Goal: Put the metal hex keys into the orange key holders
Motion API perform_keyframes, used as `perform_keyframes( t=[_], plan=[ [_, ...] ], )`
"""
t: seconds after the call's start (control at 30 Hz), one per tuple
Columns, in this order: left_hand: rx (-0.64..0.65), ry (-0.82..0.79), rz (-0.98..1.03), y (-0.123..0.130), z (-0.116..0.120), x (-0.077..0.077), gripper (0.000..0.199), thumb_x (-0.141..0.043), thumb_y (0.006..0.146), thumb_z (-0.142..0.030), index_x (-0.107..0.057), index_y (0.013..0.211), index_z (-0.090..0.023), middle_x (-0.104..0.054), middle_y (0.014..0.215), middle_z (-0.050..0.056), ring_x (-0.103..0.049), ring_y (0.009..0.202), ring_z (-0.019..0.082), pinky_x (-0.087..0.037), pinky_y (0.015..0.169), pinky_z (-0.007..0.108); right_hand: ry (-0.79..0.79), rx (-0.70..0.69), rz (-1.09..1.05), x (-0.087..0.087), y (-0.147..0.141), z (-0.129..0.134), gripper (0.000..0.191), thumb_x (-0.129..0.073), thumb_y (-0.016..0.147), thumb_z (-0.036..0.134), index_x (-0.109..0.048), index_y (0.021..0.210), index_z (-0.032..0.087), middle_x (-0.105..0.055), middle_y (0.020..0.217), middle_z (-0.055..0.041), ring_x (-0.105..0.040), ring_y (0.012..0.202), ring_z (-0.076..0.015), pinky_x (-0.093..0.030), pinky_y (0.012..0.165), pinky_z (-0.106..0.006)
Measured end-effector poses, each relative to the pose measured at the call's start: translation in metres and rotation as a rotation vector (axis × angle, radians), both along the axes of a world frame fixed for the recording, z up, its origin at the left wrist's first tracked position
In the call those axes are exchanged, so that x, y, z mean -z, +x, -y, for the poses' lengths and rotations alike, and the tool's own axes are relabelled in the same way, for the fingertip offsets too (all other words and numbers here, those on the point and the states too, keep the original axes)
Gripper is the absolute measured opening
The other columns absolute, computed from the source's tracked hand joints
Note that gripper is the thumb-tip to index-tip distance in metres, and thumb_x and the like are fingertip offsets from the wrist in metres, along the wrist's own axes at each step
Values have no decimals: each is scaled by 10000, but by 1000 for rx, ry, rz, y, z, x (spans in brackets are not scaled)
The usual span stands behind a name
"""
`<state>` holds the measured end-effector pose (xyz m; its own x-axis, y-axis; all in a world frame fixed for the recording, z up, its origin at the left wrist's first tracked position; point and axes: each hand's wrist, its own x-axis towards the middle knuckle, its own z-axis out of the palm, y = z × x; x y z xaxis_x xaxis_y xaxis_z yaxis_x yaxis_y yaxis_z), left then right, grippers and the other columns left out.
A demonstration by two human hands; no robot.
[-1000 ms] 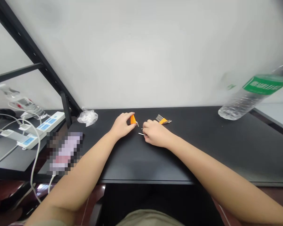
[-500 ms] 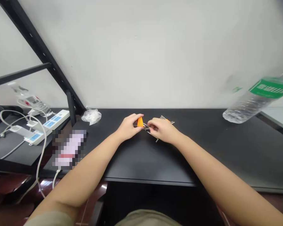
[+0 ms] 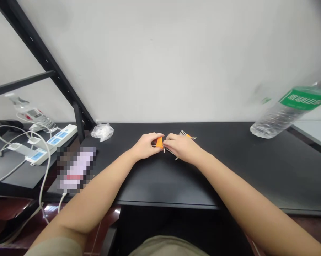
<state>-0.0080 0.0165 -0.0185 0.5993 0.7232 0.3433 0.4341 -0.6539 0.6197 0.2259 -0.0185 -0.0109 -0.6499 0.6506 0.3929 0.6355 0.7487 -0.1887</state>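
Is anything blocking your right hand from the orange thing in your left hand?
Nothing visible blocks it. The right hand is up against the orange hex key handle, which the left hand holds. Thin metal keys poke out just below, but not between them.

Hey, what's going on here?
A person is working with both bare hands at a black table. The left hand grips a small orange piece, and the right hand meets it, holding thin metal rods that look like hex keys. Just behind the right hand lies a fan of metal keys with an orange holder.
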Motion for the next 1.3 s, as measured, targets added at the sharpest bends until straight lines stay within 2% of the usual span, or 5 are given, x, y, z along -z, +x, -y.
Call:
perform_keyframes(
  t=[0.13, 0.3, 0.8, 1.1, 1.3],
  plan=[
    [-49, 16, 54, -1, -1, 0, 527, -755, 787, -244, -666, 1304, -195, -716, 1205, 62, -692, 1048, 206, -569, 977, 342, -37, 53, -271, 2, 2, -5, 211, -524, 1002, 224, -713, 1096, 228, -675, 1089, -90, -634, 922, -201, -493, 817, -330],
    [-105, 31, 114, -3, -2, -2, 516, -756, 800, -260, -665, 1305, -204, -713, 1247, 63, -689, 1104, 222, -563, 1024, 376, -158, 198, -282, 2, 11, -5, 165, -575, 985, 299, -718, 1013, 222, -710, 860, -43, -625, 746, -190, -471, 740, -330],
    [-74, 60, 119, 3, 1, 0, 449, -698, 841, -228, -657, 1286, -178, -719, 1219, 70, -704, 1064, 191, -578, 985, 312, -351, 113, -399, 10, -14, 1, 186, -579, 978, 287, -737, 1030, 203, -703, 869, -41, -624, 765, -183, -477, 724, -318],
    [-155, -10, 49, 4, 0, 4, 528, -725, 838, -324, -646, 1340, -183, -757, 1140, 41, -728, 984, 195, -581, 956, 317, -195, 87, -271, 14, -14, -4, 240, -466, 1040, 255, -699, 1053, 201, -658, 889, -63, -613, 830, -199, -481, 785, -333],
    [-206, -15, 13, 2, -7, 9, 663, -694, 816, -217, -548, 1462, -179, -758, 1160, 41, -725, 1066, 200, -558, 1012, 324, -132, 190, -132, 15, -32, 7, 321, -374, 1057, 207, -586, 1297, 181, -597, 1053, -101, -594, 814, -188, -481, 741, -316]
  ],
)
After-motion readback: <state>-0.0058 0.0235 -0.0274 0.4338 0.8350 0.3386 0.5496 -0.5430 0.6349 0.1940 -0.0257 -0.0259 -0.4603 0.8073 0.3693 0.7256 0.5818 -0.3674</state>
